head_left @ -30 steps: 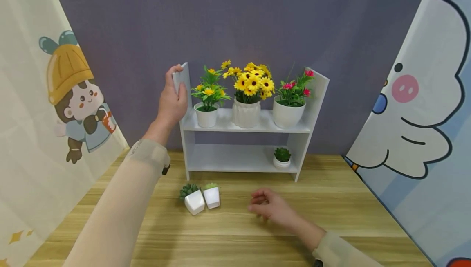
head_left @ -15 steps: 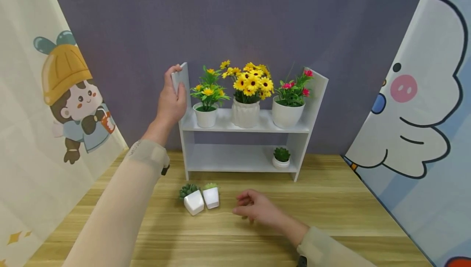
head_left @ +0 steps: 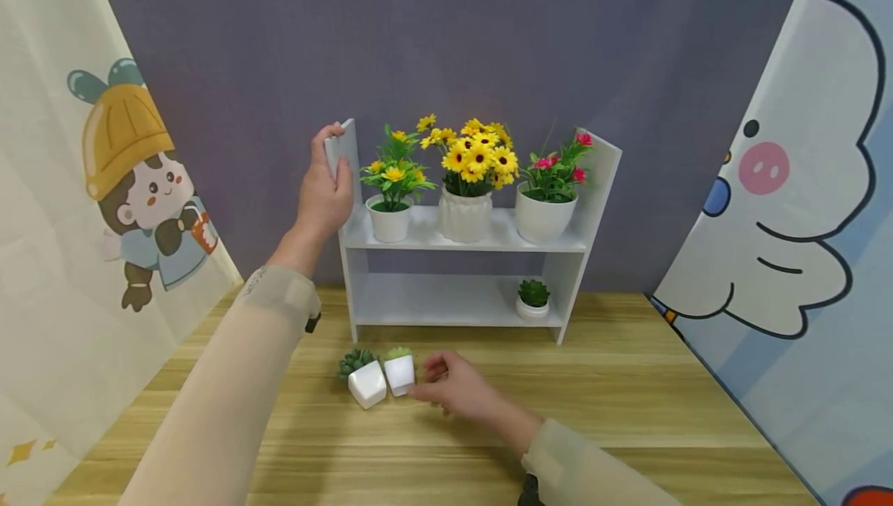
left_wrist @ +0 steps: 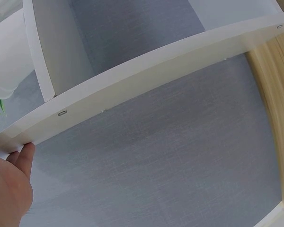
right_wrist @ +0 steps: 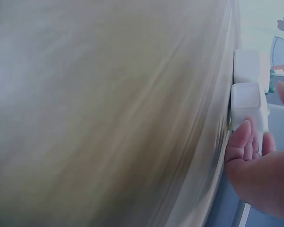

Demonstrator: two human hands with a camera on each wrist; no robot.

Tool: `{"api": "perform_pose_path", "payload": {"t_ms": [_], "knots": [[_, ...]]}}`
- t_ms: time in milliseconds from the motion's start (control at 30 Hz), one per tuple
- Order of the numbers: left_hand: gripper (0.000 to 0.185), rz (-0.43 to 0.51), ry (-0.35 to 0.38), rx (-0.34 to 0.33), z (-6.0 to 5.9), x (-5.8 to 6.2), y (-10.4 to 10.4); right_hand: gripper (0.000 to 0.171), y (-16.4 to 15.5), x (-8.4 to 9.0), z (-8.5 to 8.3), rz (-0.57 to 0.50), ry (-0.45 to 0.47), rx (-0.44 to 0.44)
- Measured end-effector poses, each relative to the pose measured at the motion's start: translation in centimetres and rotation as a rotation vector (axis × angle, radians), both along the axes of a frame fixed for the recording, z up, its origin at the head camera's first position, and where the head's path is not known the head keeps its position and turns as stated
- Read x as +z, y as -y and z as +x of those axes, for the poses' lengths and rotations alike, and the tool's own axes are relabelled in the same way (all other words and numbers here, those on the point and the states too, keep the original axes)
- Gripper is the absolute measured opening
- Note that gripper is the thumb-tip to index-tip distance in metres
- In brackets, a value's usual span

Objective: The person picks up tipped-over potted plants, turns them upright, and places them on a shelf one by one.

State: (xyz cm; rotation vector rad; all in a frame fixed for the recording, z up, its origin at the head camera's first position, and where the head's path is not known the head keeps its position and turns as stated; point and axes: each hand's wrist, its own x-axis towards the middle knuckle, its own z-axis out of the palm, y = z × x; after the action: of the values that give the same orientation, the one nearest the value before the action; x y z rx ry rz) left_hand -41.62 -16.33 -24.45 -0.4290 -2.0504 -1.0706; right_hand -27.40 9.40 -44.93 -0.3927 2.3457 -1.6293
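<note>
The person's left hand (head_left: 324,192) gripped the top of the left side panel of a small white two-tier wooden shelf (head_left: 460,301), thumb on the outer face and fingers curled over the panel's upper edge. From the left wrist view only a fingertip showed, pressed against the white panel edge.

The right hand (head_left: 453,391) lay low over the light wooden tabletop (head_left: 628,390), in front of the shelf. Its fingers were loosely curled, and their tips touched the right side of a small square white pot with a pale green succulent (head_left: 400,371). I could not tell that they had closed round it; in the right wrist view the fingertips (right_wrist: 244,142) sat against the pot's side, the thumb apart from it. That pot stood upright on the table, just in front of the shelf's left leg. Touching it on the left was a second square white pot with a darker green succulent (head_left: 366,379), tilted to one side.

On the upper tier stood three white pots in a row: a small yellow-flowered plant (head_left: 392,188), a ribbed pot of yellow sunflowers (head_left: 471,180) and a round pot of pink flowers (head_left: 551,192). On the lower tier, at its right end, sat a small round white pot with a dark green succulent (head_left: 533,298).

Behind hung a grey-purple cloth backdrop (head_left: 453,33), with cartoon-printed curtains on either side.
</note>
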Motion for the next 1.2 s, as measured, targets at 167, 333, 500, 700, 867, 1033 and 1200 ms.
{"api": "perform_pose_path", "payload": {"t_ms": [167,333,500,700,867,1033,1200], "knots": [[0.044,-0.001,-0.013,0.004,-0.2,-0.1,0.0,0.055,1.4,-0.2,-0.4,0.0,-0.007,-0.041],[0.044,0.004,-0.015,0.001,-0.3,-0.1,0.0,0.055,2.2,-0.7,-0.6,-0.001,-0.001,-0.08],[0.044,0.0,-0.01,0.002,-0.2,0.0,0.0,0.055,2.9,-1.0,-1.0,0.007,-0.017,-0.111],[0.044,-0.012,-0.012,0.011,0.0,0.0,0.1,0.053,3.4,-1.1,-1.3,0.036,-0.05,-0.127],[0.044,-0.018,-0.012,0.01,0.1,0.0,0.1,0.048,3.5,-1.4,-1.5,0.027,-0.048,-0.137],[0.044,-0.007,-0.013,0.005,0.0,-0.1,0.1,0.045,3.4,-1.5,-1.5,-0.001,-0.039,-0.144],[0.044,0.0,-0.015,0.006,0.0,-0.1,0.0,0.045,3.2,-1.4,-1.6,-0.028,-0.025,-0.15]]}}
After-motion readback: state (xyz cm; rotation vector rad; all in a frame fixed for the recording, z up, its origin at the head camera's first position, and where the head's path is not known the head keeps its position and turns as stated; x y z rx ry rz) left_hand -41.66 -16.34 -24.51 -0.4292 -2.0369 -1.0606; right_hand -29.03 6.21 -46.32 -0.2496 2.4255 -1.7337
